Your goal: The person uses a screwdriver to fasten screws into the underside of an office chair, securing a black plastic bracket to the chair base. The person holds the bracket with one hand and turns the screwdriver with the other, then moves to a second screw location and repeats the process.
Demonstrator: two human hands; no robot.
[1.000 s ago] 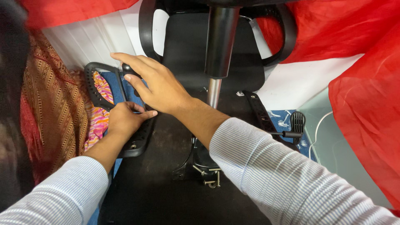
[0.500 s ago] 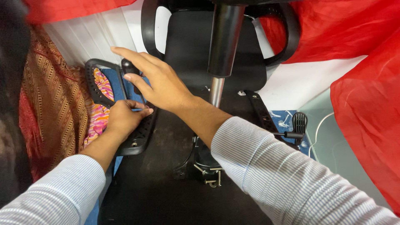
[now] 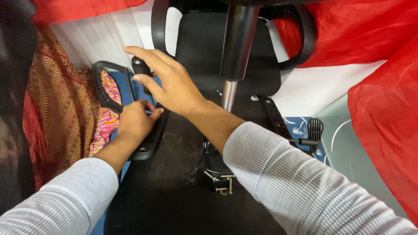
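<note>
I'm looking down on an upturned office chair — its black seat underside [image 3: 174,174] fills the lower middle of the view, with the gas cylinder column [image 3: 237,43] rising toward twelve o'clock. My left hand [image 3: 135,122] sits at about nine o'clock, fingers curled down against the black armrest [image 3: 106,89] where its bracket meets the seat edge; whether it pinches something small there I cannot tell. My right hand [image 3: 172,85] reaches across above it, open, fingers spread, its fingertips near a dark rounded handle [image 3: 141,69] just beside the armrest's loop. A few loose screws [image 3: 220,182] lie by the column base at roughly six o'clock, and a lever with a paddle end [image 3: 311,132] sticks out at three o'clock. As I judge it, the risk is the armrest slipping off its seat edge if the left hand eases — or the screws rolling off the curved underside into the red cloth [image 3: 383,87] if the chair is jolted.
</note>
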